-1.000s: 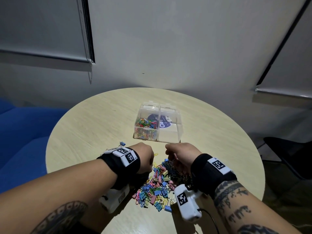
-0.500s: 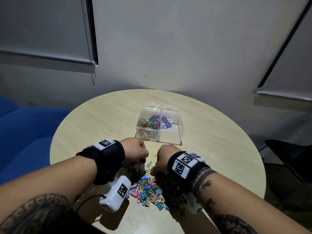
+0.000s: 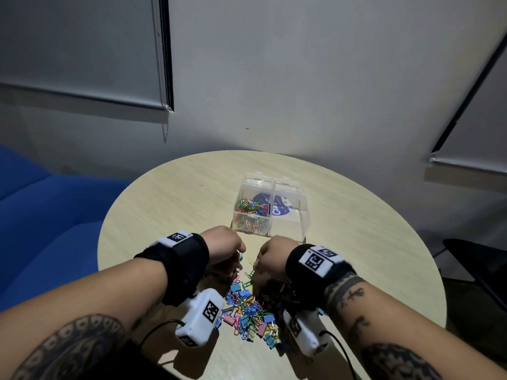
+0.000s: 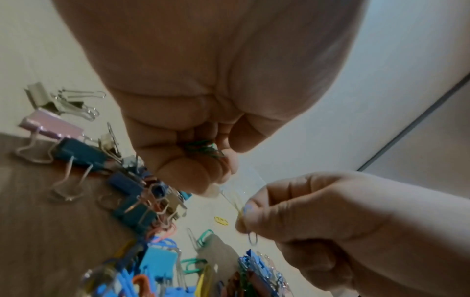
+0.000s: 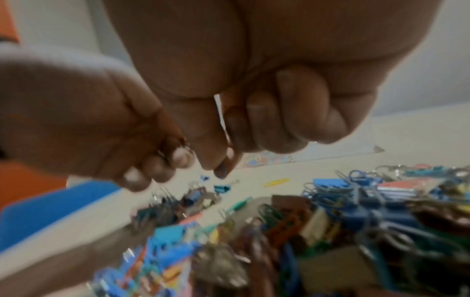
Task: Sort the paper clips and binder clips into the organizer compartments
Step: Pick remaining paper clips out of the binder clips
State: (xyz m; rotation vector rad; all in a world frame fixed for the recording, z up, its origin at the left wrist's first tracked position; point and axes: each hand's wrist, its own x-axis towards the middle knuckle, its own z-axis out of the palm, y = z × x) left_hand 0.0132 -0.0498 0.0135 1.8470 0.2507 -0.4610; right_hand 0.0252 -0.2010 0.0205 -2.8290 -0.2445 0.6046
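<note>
- A blue sofa (image 3: 41, 229) sits left of the round wooden table (image 3: 170, 209); a lowered blind (image 3: 79, 48) hangs on the wall above it.
- The left hand (image 3: 223, 246) hovers over the near-left edge of the pile, fingers curled into the palm around a small bunch of paper clips (image 4: 203, 147) (green ones show in the left wrist view).
- Under both wrists the pile of clips (image 3: 248, 311) lies on the table: pastel binder clips (image 4: 50, 128) with wire handles, mixed with thin coloured paper clips. The wrist cameras and forearms cover its sides.
- The right hand (image 3: 271, 256) is just beside the left one, fingers bent, thumb and forefinger pinching a single paper clip (image 4: 251, 238) that hangs below them.
- The clear organizer (image 3: 306, 223) stands just beyond the hands: its left compartment holds a heap of multicoloured paper clips (image 3: 251, 215), while the right one shows only a dark round label through its floor.
- A dark chair (image 3: 482, 267) stands at the far right.
</note>
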